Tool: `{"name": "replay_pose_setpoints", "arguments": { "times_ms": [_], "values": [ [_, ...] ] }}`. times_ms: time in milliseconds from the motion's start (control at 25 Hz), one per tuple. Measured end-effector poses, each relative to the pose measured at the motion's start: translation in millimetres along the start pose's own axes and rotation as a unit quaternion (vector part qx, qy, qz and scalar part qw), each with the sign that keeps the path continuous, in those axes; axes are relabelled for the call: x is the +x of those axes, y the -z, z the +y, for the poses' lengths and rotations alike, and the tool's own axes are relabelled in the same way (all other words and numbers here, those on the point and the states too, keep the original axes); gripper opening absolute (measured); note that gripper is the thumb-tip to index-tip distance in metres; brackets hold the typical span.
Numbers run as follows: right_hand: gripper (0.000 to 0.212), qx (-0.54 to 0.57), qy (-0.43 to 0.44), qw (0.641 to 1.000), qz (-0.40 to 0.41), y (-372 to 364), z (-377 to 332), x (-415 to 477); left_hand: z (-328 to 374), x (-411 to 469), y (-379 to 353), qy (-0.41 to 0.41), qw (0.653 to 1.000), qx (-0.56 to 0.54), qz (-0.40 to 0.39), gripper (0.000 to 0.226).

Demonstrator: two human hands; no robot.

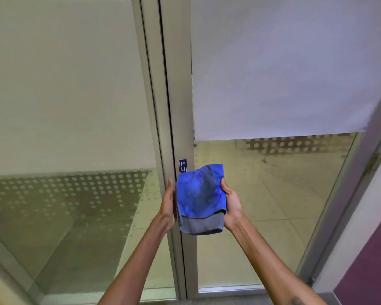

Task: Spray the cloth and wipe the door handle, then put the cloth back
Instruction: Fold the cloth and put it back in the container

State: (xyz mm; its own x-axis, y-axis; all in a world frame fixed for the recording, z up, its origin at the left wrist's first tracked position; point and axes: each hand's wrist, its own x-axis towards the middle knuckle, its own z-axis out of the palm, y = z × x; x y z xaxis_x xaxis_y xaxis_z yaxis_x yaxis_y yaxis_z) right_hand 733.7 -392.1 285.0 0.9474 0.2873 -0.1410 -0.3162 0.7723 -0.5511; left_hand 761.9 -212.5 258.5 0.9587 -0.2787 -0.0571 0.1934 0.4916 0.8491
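A folded blue cloth (199,194) with a grey lower layer is held up in front of the metal door frame (180,119). My left hand (168,203) grips its left edge and my right hand (231,202) grips its right edge. The cloth covers the part of the frame just below a small blue sign (182,165) that reads "PU". The door handle is hidden behind the cloth or out of sight. No spray bottle is in view.
A glass door (273,194) with a white sheet (284,69) on its upper half stands to the right. A frosted glass panel (64,106) with a dotted band is to the left. A purple wall (370,260) is at the far right.
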Motion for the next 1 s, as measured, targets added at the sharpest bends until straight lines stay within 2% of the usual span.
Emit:
{"name": "replay_pose_setpoints", "arguments": {
  "times_ms": [200,320,440,520,760,880,1000],
  "values": [
    [0.055,-0.017,-0.048,0.999,-0.001,12.5,-18.4,-30.1,-5.3,-31.6,-29.1,-0.012,1.000,0.024,0.012,0.038],
    [0.049,-0.071,-0.120,0.990,-0.022,25.9,-36.1,-55.0,-13.7,-52.9,-44.6,-0.012,0.998,0.043,0.037,0.039],
    [0.028,-0.232,-0.174,0.956,-0.040,37.2,-51.7,-79.8,-20.9,-75.7,-56.1,-0.004,0.997,0.038,0.067,0.036],
    [0.025,-0.318,-0.185,0.929,-0.031,41.8,-59.8,-90.5,-21.3,-93.0,-60.3,0.010,0.998,0.024,0.064,0.036],
    [0.032,-0.269,-0.163,0.946,-0.074,29.2,-76.7,-105.8,3.6,-129.0,-62.7,0.032,0.995,0.091,-0.026,0.052],
    [0.023,-0.332,-0.126,0.929,-0.107,15.7,-76.4,-109.3,19.5,-133.4,-64.1,0.027,0.992,0.116,-0.029,0.055],
    [0.033,-0.390,-0.075,0.909,-0.126,3.4,-73.7,-107.9,35.6,-137.8,-59.8,0.003,0.993,0.115,-0.024,0.052]
  ]
}}
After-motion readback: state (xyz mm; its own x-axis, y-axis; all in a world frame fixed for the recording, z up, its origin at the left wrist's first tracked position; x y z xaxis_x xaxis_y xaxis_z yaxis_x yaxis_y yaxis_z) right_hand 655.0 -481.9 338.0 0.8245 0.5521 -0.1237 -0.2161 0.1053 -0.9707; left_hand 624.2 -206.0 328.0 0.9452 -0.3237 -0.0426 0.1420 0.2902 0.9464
